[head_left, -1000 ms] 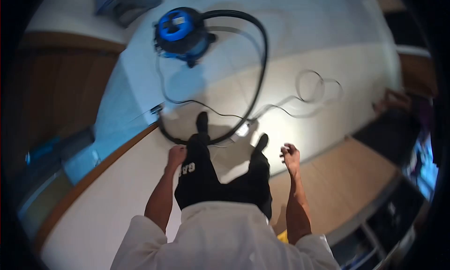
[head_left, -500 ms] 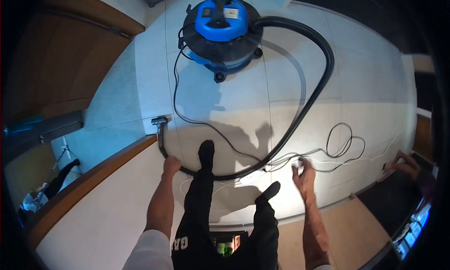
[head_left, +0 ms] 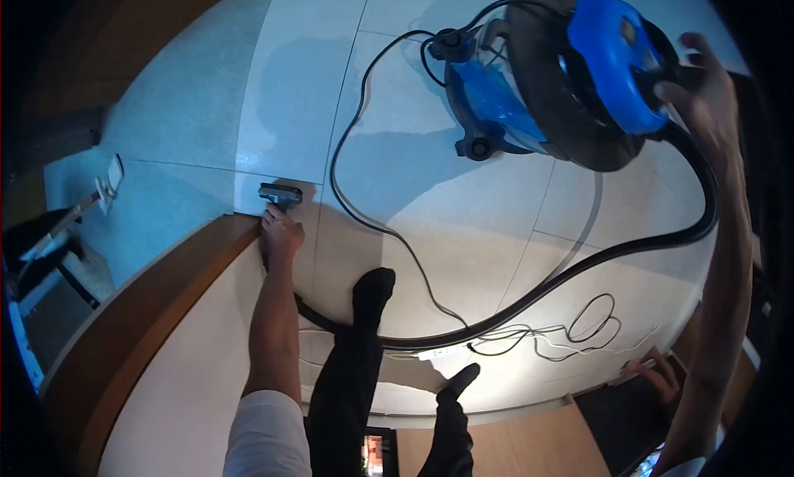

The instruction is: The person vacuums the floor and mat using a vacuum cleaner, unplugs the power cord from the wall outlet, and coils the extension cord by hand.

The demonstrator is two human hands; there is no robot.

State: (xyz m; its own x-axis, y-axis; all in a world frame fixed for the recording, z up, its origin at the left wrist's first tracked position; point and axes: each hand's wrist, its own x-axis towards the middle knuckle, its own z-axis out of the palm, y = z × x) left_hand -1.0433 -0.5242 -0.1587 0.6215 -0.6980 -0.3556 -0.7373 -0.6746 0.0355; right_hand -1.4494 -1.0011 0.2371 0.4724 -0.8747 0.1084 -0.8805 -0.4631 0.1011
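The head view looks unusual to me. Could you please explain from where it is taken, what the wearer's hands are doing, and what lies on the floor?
There is no robot: the camera sits on the wearer's head, looking forward and down at bare hands. The left hand grips the neck of a nozzle. The right hand is open beside the blue top of a vacuum cleaner; touching is unclear. A black hose runs from the vacuum cleaner across the floor, where a black cord and a white power strip lie.
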